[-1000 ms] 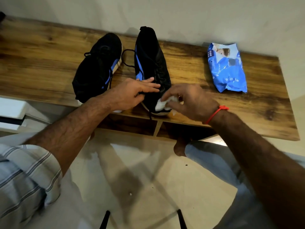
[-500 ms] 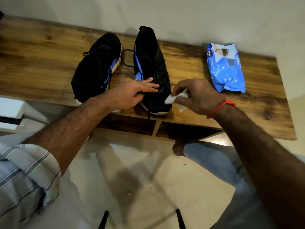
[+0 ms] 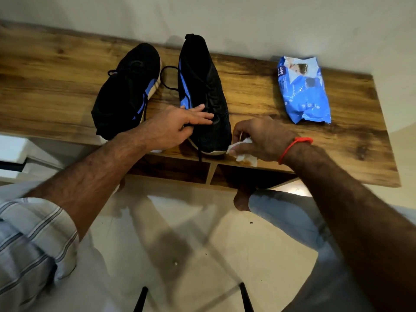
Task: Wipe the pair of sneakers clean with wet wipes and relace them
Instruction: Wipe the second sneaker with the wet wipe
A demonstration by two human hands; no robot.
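Two black sneakers with blue trim lie on a wooden bench (image 3: 270, 102), toes toward me. The left sneaker (image 3: 126, 91) lies apart from my hands. My left hand (image 3: 177, 124) rests with straight fingers across the toe end of the right sneaker (image 3: 202, 86), steadying it. My right hand (image 3: 263, 138) pinches a crumpled white wet wipe (image 3: 242, 152) against the white sole edge at the right sneaker's toe. A loose black lace (image 3: 167, 79) loops between the two shoes.
A blue wet wipes pack (image 3: 302, 88) lies on the bench to the right of the shoes. The bench stands against a pale wall, with open shelf compartments (image 3: 171, 168) under its front edge. My knees and a tiled floor are below.
My right hand has moved with the wipe from the toe top out to the right, then back down to the sole edge at the toe. My left hand has stayed on the shoe.
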